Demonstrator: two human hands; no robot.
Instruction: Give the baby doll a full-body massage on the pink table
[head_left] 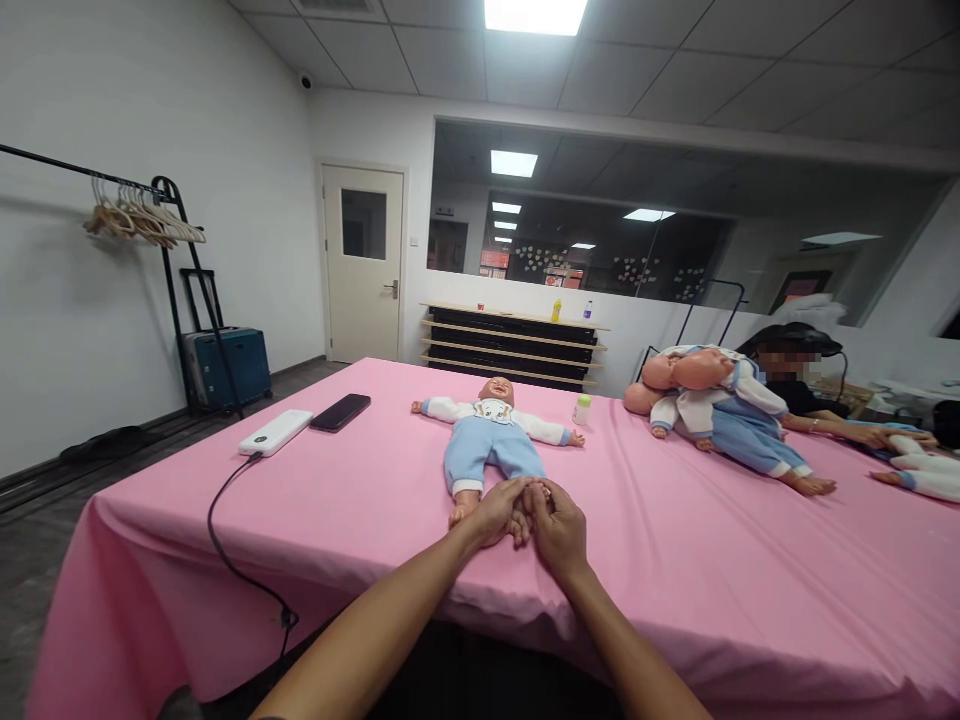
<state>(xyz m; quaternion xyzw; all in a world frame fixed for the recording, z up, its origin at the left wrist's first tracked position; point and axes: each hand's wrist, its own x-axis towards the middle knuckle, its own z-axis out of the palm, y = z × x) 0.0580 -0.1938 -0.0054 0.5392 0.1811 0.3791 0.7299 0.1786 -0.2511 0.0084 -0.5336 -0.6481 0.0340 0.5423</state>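
**Two hands closed around a doll's foot at the near table edge**

Where a long table (225,520) draped in pink cloth fills the room, a baby doll (491,440) in pale blue lies on its back near the middle, arms spread. Its long axis runs straight away from the viewer: head far, feet near. To the right, well apart, a second doll (720,410) sits propped, with another person's arm (847,430) resting on the cloth beyond it. At the far left of the table lie a white power bank (275,432) with a black cable trailing off the edge and, just beside it, a dark phone (340,412). A small bottle (582,408) stands by the first doll's outstretched hand.

Both forearms reach in from the bottom. The left hand (495,512) and right hand (559,528) meet, touching, at the doll's right-side foot, fingers curled together around it; that foot is hidden inside the grip. The other foot (459,516) lies bare just left of the left hand. Neither hand is nearer.
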